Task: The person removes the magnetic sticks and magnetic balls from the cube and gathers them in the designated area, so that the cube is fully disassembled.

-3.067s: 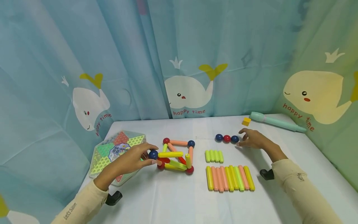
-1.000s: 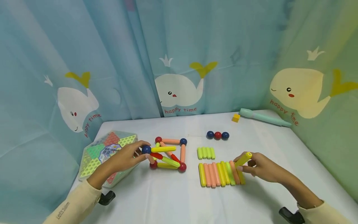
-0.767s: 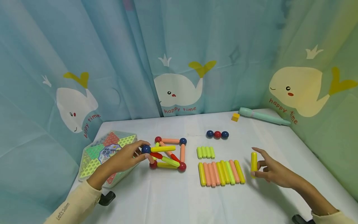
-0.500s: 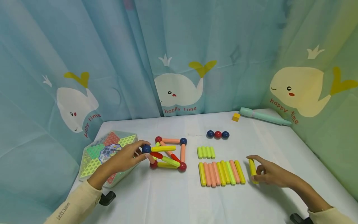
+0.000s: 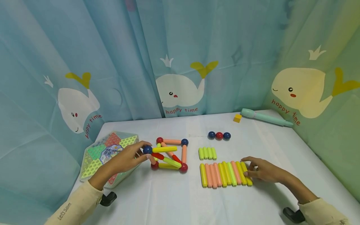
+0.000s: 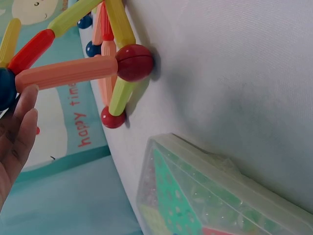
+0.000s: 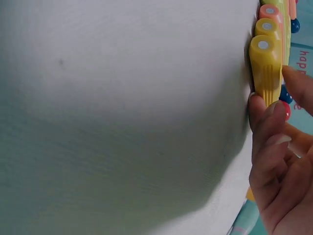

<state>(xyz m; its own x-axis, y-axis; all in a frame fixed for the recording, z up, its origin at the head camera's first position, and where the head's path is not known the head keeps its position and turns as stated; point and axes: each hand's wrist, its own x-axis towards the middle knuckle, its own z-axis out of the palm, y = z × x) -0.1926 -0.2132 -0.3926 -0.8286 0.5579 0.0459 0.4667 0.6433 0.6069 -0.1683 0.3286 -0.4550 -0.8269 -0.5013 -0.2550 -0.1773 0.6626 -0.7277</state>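
My left hand (image 5: 127, 160) grips a blue ball (image 5: 147, 150) at the raised corner of a frame built from magnetic rods and balls. From that ball a yellow rod (image 5: 165, 149) juts to the right, and a salmon rod (image 6: 68, 72) runs down to a red ball (image 6: 134, 62). The frame's base, with a second blue ball (image 5: 184, 142) at its back corner, lies on the table. My right hand (image 5: 264, 170) pinches a yellow magnetic rod (image 7: 267, 68) at the right end of a row of yellow, salmon and green rods (image 5: 222, 174).
Several short green rods (image 5: 207, 153) lie behind the long row. Farther back sit two blue balls and a red ball (image 5: 219, 135) in a line. A yellow cube (image 5: 237, 118) and a mint pen-shaped object (image 5: 265, 117) are at the back right. A clear hexagonal box (image 5: 109, 156) stands left.
My right hand moved from the balls to the rods, lifted a yellow rod, turned it, and set it at the row's right end. An upright yellow rod left the frame. My left hand keeps its grip.
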